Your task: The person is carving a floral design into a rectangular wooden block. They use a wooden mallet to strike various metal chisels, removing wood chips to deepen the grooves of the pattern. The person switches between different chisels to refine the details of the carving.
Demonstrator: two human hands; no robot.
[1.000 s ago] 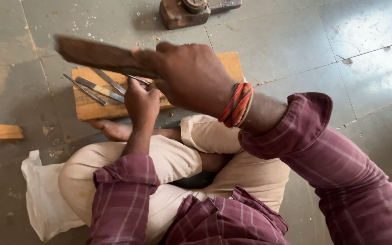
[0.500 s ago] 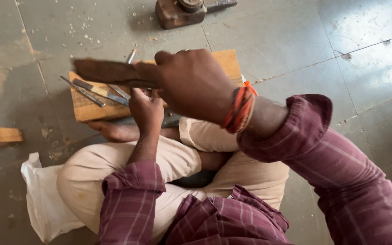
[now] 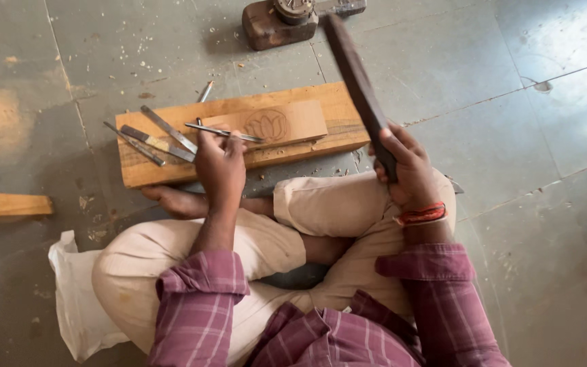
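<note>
**Chisel pinched, mallet gripped**

My left hand [image 3: 220, 163] pinches a thin metal chisel [image 3: 224, 132], its tip lying on the small wood block carved with a lotus [image 3: 281, 124]. My right hand [image 3: 407, 170] is wrapped tight around a dark wooden mallet [image 3: 360, 85], raised beside the long plank [image 3: 171, 166] where spare chisels [image 3: 154, 139] lie.

My right hand [image 3: 409, 170] and its dark wooden mallet [image 3: 360, 81] now swung off rightward, flower-carved block [image 3: 276, 124] newly uncovered.
</note>
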